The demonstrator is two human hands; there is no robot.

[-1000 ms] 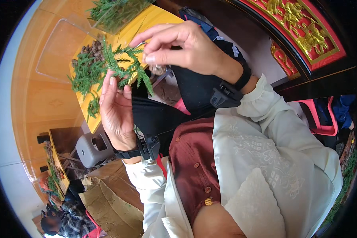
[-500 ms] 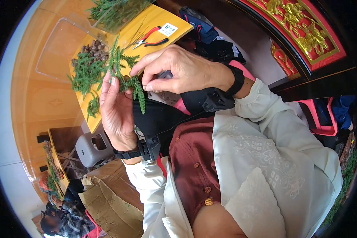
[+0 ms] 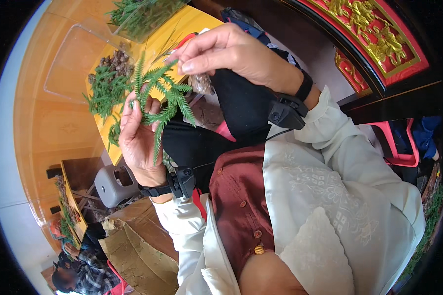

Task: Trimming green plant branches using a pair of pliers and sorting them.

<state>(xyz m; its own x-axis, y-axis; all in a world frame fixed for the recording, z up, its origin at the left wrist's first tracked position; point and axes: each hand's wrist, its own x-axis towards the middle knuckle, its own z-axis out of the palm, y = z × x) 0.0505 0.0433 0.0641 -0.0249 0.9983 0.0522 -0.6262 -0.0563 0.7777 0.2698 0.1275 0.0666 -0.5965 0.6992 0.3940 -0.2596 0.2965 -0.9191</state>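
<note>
A green, needle-leaved evergreen sprig (image 3: 168, 96) with several spread branches is held up over my lap. My left hand (image 3: 142, 140) is closed around its base, the thumb and fingers pinching the stem. Thumb and fingers of my right hand (image 3: 221, 54) are pinched together just above the sprig's upper right tips. Whatever lies between those fingertips is too small to make out. Directly below them shows a brown, pine-cone-like clump (image 3: 201, 84); I cannot tell whether it hangs from this hand.
On the yellow table (image 3: 155, 49) lie a pile of pine cones (image 3: 118, 63) and loose green sprigs (image 3: 103, 93). A clear bin (image 3: 150, 22) holds more greenery. Red-handled pliers (image 3: 186, 39) are mostly hidden behind my right hand. A grey stool (image 3: 114, 186) and cardboard (image 3: 138, 246) stand lower left.
My right hand has moved up and away from the sprig's middle, covering most of the pliers. The sprig has turned, its branches showing more fully; my left hand has shifted slightly down and left.
</note>
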